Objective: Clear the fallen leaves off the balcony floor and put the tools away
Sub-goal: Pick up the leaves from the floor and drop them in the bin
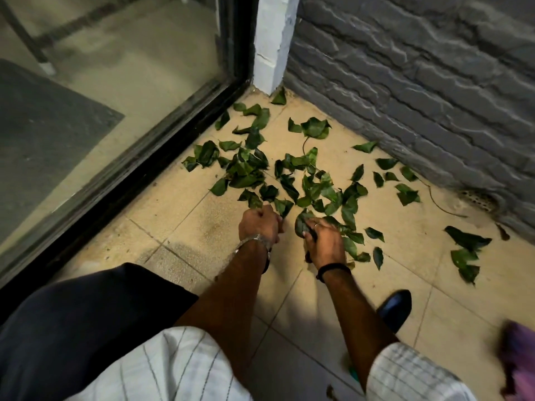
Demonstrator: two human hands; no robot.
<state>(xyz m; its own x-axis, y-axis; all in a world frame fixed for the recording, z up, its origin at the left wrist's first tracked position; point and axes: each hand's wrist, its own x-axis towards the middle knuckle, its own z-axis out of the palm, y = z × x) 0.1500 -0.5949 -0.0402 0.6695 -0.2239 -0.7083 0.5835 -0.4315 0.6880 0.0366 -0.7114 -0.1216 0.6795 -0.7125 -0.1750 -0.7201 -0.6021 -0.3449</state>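
Your right hand [324, 244] clutches green leaves [307, 186]; your left hand [259, 224], just beside it, is curled, whether holding anything unclear.

Beige floor tiles [333, 308] are meeting a grey stone wall [419, 82], a white pillar [273, 39] and a black-framed glass door [130, 68].

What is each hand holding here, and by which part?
Right hand grips a bunch of leaves by their blades. Left hand is curled; contents cannot be told.
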